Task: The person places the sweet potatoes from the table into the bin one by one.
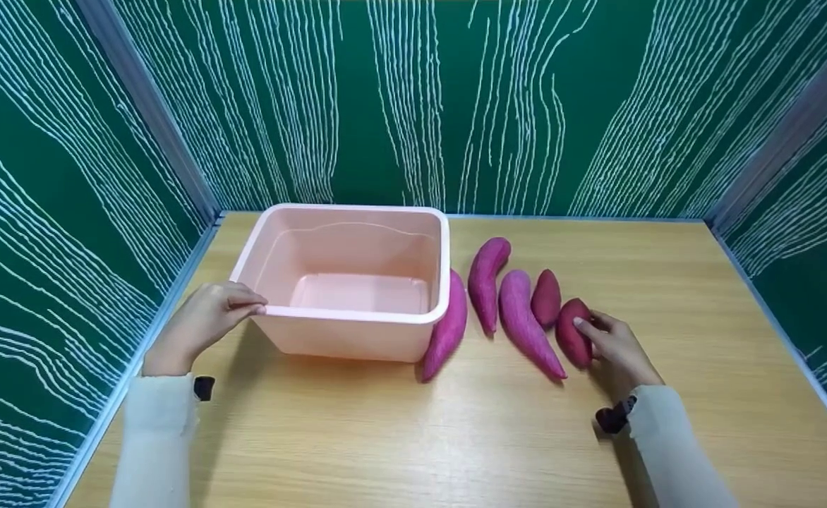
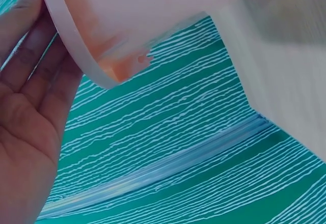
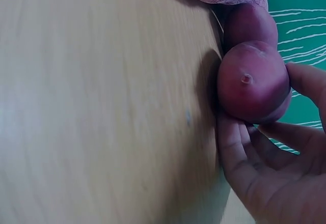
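A pink plastic bin (image 1: 357, 339) stands tilted on the left of the table. My left hand (image 1: 210, 317) pinches its near left rim; in the left wrist view the fingers of this hand (image 2: 30, 102) lie along the rim. On the right, my right hand (image 1: 618, 347) grips a small dark red sweet potato (image 1: 574, 333) between thumb and fingers; the right wrist view shows this sweet potato (image 3: 252, 81) end-on, close to the tabletop. Another small red sweet potato (image 1: 546, 298) lies just beside it. Nothing is visible inside the bin.
Long purple sweet potatoes lie between bin and right hand: one (image 1: 526, 317) in the middle, one (image 1: 486, 279) farther back, and one (image 1: 450, 328) against the bin's right side, partly hidden. The wooden table (image 1: 413, 437) is enclosed by green, white-lined panels (image 1: 399, 106) behind and at both sides.
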A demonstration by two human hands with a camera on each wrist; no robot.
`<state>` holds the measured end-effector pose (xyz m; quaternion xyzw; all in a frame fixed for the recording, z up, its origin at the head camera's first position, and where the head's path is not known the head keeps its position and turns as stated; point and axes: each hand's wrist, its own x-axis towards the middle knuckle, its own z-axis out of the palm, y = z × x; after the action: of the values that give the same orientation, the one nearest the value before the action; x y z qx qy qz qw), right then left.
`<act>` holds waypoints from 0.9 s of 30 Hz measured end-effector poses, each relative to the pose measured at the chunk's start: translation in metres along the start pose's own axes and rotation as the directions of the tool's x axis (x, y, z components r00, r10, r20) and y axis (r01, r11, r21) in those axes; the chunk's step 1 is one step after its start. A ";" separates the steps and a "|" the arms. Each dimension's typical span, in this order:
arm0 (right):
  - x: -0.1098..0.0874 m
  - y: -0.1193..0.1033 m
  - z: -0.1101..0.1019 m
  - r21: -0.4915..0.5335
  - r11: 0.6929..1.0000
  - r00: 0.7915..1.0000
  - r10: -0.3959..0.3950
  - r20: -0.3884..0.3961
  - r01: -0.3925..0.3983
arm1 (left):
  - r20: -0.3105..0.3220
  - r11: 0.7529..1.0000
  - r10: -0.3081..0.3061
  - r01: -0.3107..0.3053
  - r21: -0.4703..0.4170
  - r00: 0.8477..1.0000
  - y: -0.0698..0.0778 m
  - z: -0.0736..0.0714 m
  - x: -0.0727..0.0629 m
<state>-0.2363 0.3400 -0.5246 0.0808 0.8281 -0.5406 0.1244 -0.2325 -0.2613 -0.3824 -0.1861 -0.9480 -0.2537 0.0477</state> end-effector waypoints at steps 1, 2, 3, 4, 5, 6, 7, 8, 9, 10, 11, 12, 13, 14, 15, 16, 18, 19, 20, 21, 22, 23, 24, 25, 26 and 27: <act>0.000 0.000 0.000 0.003 1.000 1.000 0.007 0.001 -0.007 | 0.008 1.000 -0.020 0.020 0.000 1.000 0.002 0.000 0.000; 0.000 0.000 0.000 0.008 1.000 1.000 0.015 -0.003 -0.015 | 0.014 0.999 -0.040 0.040 0.002 0.999 0.004 0.000 0.000; -0.001 0.000 0.000 0.007 1.000 1.000 0.017 -0.005 -0.017 | 0.020 0.998 -0.060 0.060 0.005 0.998 0.006 0.000 0.000; -0.001 0.000 0.000 0.013 1.000 1.000 0.022 -0.008 -0.022 | 0.023 0.997 -0.077 0.077 0.010 0.997 0.007 -0.001 0.000; -0.001 0.000 0.000 0.008 1.000 1.000 0.017 -0.009 -0.017 | 0.025 0.996 -0.091 0.091 0.015 0.996 0.009 -0.001 0.000; -0.001 0.000 0.000 0.005 1.000 1.000 0.016 -0.014 -0.016 | 0.026 0.994 -0.104 0.104 0.018 0.994 0.011 -0.001 0.000; -0.001 0.000 0.000 0.006 1.000 1.000 0.015 -0.016 -0.015 | 0.026 0.993 -0.115 0.114 0.021 0.993 0.012 -0.001 -0.001; -0.001 0.000 0.000 0.007 1.000 1.000 0.015 -0.019 -0.014 | 0.023 0.992 -0.121 0.121 0.026 0.992 0.013 -0.001 -0.001; -0.002 0.000 0.000 0.010 1.000 1.000 0.014 -0.018 -0.014 | 0.021 0.992 -0.126 0.125 0.030 0.992 0.013 -0.001 -0.001; -0.002 0.001 0.000 0.016 1.000 1.000 0.014 -0.017 -0.013 | 0.019 0.991 -0.128 0.128 0.035 0.992 0.013 -0.001 -0.001; -0.002 0.001 0.000 0.017 1.000 1.000 0.011 -0.017 -0.011 | 0.017 0.991 -0.131 0.130 0.039 0.991 0.014 -0.001 -0.001; -0.002 0.002 0.000 0.023 1.000 1.000 0.014 -0.018 -0.014 | 0.017 0.990 -0.133 0.133 0.042 0.991 0.014 -0.001 -0.001; -0.002 0.002 0.000 0.024 1.000 1.000 0.014 -0.018 -0.013 | 0.017 0.990 -0.134 0.134 0.044 0.991 0.014 -0.001 -0.001; -0.002 0.002 0.000 0.027 1.000 1.000 0.014 -0.018 -0.013 | 0.018 0.990 -0.134 0.133 0.045 0.991 0.014 -0.001 -0.001; -0.002 0.002 0.000 0.031 0.999 1.000 0.014 -0.018 -0.013 | 0.019 0.991 -0.131 0.130 0.044 0.991 0.014 -0.001 0.000; -0.002 0.002 0.000 0.034 0.999 1.000 0.015 -0.018 -0.014 | 0.018 0.991 -0.127 0.126 0.042 0.992 0.014 -0.002 0.000; -0.002 0.001 0.000 0.050 0.998 1.000 0.024 -0.012 -0.023 | 0.012 0.993 -0.103 0.102 0.053 0.995 0.014 -0.002 0.000; -0.002 0.001 0.000 0.060 0.998 1.000 0.028 -0.008 -0.028 | 0.009 0.994 -0.092 0.092 0.057 0.996 0.014 -0.002 0.000; -0.002 0.001 0.000 0.073 0.997 0.999 0.034 -0.004 -0.034 | 0.007 0.995 -0.083 0.083 0.062 0.997 0.013 -0.002 0.000; -0.002 0.000 0.000 0.082 0.996 0.999 0.039 0.000 -0.039 | 0.006 0.995 -0.076 0.075 0.068 0.997 0.013 -0.002 0.000; -0.002 0.000 0.000 0.090 0.995 0.999 0.044 0.002 -0.044 | 0.007 0.995 -0.073 0.072 0.073 0.997 0.013 -0.002 0.000; -0.002 0.000 0.001 0.096 0.994 0.999 0.051 0.006 -0.051 | 0.007 0.994 -0.072 0.071 0.077 0.997 0.013 -0.003 0.000; -0.002 0.000 0.001 0.095 0.994 0.999 0.055 0.004 -0.055 | 0.013 0.994 -0.080 0.078 0.072 0.997 0.013 -0.003 0.000; -0.002 -0.001 0.001 0.098 0.993 0.998 0.059 0.004 -0.059 | 0.018 0.994 -0.088 0.087 0.067 0.996 0.013 -0.003 0.000; -0.002 -0.001 0.001 0.104 0.993 0.998 0.063 0.004 -0.064 | 0.020 0.994 -0.092 0.091 0.063 0.996 0.012 -0.003 0.000; -0.002 -0.001 0.001 0.109 0.992 0.998 0.066 0.003 -0.066 | 0.023 0.994 -0.094 0.093 0.058 0.995 0.012 -0.003 0.000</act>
<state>-0.2341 0.3388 -0.5236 0.1148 0.7943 -0.5805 0.1375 -0.2284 -0.2534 -0.3739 -0.1434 -0.9631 -0.2260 0.0289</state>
